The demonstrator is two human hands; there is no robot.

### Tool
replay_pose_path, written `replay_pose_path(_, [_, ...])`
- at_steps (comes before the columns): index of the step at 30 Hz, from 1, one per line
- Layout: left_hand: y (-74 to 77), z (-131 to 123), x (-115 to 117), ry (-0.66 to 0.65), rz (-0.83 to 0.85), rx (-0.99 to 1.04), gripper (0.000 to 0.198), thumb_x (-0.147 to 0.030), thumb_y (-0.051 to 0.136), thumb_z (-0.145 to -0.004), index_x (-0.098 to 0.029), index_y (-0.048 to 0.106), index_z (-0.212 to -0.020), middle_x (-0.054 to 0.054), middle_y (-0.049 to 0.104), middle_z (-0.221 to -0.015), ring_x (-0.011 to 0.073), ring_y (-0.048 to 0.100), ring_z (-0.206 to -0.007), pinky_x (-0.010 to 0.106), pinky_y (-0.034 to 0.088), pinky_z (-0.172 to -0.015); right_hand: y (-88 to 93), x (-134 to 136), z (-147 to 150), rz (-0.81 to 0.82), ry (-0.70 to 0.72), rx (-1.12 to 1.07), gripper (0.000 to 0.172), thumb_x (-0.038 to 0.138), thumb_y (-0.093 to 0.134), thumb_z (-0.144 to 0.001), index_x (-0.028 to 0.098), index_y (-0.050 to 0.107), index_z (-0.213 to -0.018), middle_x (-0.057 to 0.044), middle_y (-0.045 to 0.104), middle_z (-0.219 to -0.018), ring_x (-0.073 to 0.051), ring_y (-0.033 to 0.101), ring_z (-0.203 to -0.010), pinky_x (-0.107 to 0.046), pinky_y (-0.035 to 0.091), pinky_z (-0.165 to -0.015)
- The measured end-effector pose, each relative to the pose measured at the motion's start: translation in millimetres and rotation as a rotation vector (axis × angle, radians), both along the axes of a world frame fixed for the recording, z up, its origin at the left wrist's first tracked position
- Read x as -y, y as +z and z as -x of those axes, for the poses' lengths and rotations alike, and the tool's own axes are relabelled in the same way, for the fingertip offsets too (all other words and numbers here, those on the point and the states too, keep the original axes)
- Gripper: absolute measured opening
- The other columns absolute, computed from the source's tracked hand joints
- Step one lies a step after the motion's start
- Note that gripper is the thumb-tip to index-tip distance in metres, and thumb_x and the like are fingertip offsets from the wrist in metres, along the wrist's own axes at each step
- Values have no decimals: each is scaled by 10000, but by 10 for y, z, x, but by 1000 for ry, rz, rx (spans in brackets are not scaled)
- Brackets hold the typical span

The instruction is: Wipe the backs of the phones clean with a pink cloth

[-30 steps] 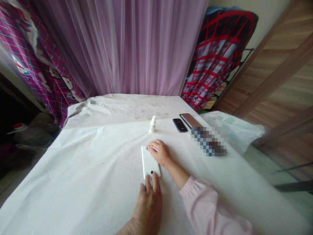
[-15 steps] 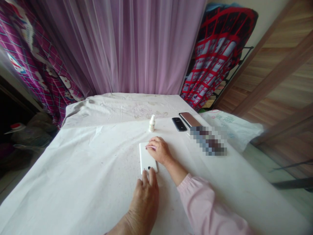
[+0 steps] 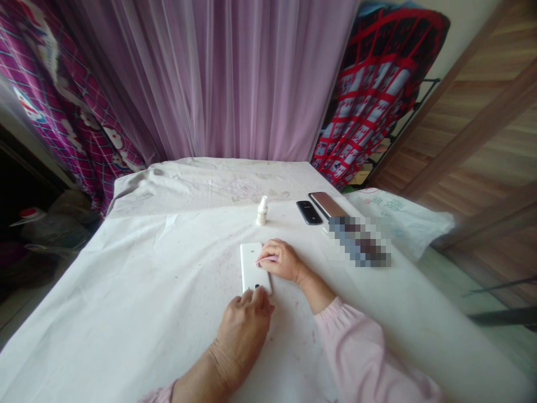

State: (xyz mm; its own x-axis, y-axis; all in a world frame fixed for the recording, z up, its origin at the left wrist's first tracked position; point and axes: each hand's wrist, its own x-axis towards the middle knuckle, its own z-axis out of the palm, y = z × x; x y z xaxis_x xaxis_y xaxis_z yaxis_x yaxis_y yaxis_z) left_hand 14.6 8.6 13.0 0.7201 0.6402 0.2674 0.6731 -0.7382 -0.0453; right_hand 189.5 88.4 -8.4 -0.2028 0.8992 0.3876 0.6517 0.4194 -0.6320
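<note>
A white smartphone [image 3: 250, 270] lies on the white tablecloth with its back facing up and its camera at the near end. My left hand [image 3: 245, 322] holds that near end, its fingers bent over the edge beside the camera. Over the phone's right side, my right hand [image 3: 283, 260] is closed on a thin, folded pink cloth [image 3: 268, 258]; most of the cloth is hidden under the fingers. Just beyond the phone stands a small white spray bottle [image 3: 262, 211], upright and touched by neither hand.
To the right lie a black phone [image 3: 309, 212], a rose-coloured phone [image 3: 328, 205] and a pixelated item [image 3: 359, 242]. A plastic bag [image 3: 403, 215] hangs at the table's right edge. Purple curtains [image 3: 251, 78] hang behind the tablecloth [image 3: 138, 296].
My right hand has slid toward me and to the right over the phone, baring more of its far end. My left hand has turned, with its fingers more bent around the near end.
</note>
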Motion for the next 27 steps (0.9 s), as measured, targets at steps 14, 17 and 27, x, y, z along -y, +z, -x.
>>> replay_pose_path(14, [-52, 64, -182, -99, 177, 186, 164, -209, 483, -945, -184, 645, -953, 46, 671, -880, 184, 616, -807, 326, 560, -750, -93, -126, 156, 37, -362, 63, 122, 250, 620, -834, 260, 735, -874, -21, 677, -892, -157, 630, -821, -240, 472, -766])
replay_pose_path(17, [-89, 122, -221, -176, 215, 316, 228, -200, 436, -964, -184, 647, -1049, 57, 688, -960, 179, 625, -883, 312, 563, -799, -108, -131, 151, 31, -365, 54, 125, 263, 615, -843, 268, 732, -885, -19, 677, -900, -155, 625, -824, -237, 470, -768])
replay_pose_path(27, [-137, 446, -375, -75, 113, 252, 319, -243, 427, -955, -208, 607, -1216, 91, 647, -1225, 256, 614, -1102, 498, 499, -954, -110, -120, 132, 34, -349, 41, 130, 262, 613, -853, 264, 736, -894, -19, 676, -885, -155, 634, -816, -233, 465, -745])
